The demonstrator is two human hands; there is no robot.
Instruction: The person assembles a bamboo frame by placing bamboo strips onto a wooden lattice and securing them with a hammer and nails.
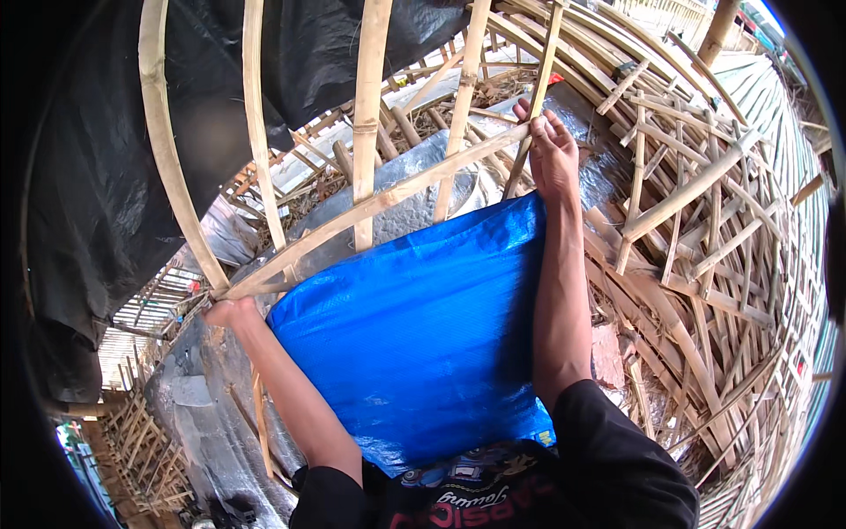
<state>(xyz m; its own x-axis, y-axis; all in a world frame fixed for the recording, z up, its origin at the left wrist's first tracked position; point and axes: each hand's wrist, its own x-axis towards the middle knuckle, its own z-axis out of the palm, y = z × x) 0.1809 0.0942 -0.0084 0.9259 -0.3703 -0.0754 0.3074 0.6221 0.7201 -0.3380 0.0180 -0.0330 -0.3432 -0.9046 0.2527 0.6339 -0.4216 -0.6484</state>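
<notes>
A frame of pale bamboo slats stands up in front of me, its uprights (366, 115) joined by one cross slat (397, 196). My left hand (231, 311) is closed at the left end of this cross slat, where it meets the outermost upright; most of its fingers are hidden. At the other end, my right hand (555, 157) holds the joint of the cross slat and the right upright, with fingertips showing on both sides of the wood. Below the cross slat, a blue tarpaulin (414, 344) spreads between my forearms and covers my lap.
Black plastic sheeting (106, 194) hangs behind the frame at the left. To the right lies a big pile of bamboo strips and lattice pieces (696, 194). Grey sheeting (211, 441) covers the ground at lower left, near another bamboo lattice pile (145, 454).
</notes>
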